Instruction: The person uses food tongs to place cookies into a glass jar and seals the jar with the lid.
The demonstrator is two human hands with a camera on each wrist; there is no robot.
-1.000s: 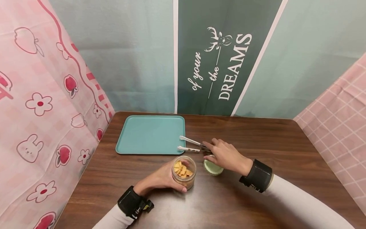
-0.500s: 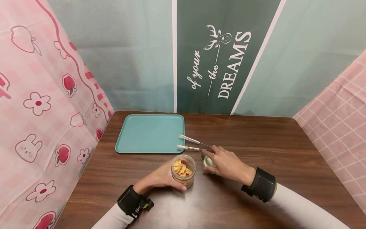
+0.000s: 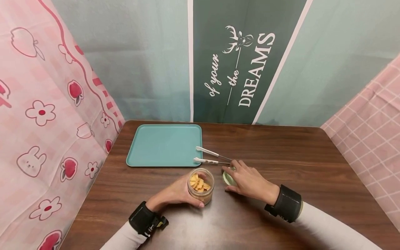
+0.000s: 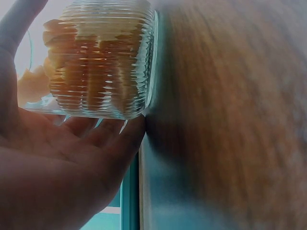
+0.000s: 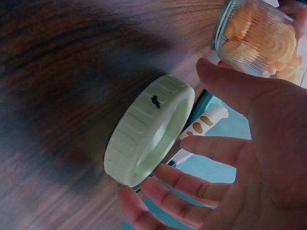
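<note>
My left hand is wrapped around a ribbed clear glass jar, thumb at the near side. Yellow cookies fill much of the uncapped jar, which stands upright on the table. To its right, my right hand hovers around a pale green screw lid that lies with its hollow side up. In the right wrist view the thumb is spread away from the lid, and the fingertips reach close along its far rim. Beyond it lie tongs with white handles, their metal end partly hidden by the right hand.
A flat turquoise tray lies at the back left, with the ends of the tongs' handles over its right edge. The wooden table ends at a fabric backdrop behind, with patterned pink cloths at both sides.
My right hand has come away from the metal end of the tongs and moved slightly nearer, over the lid. My left hand still holds the jar in place.
</note>
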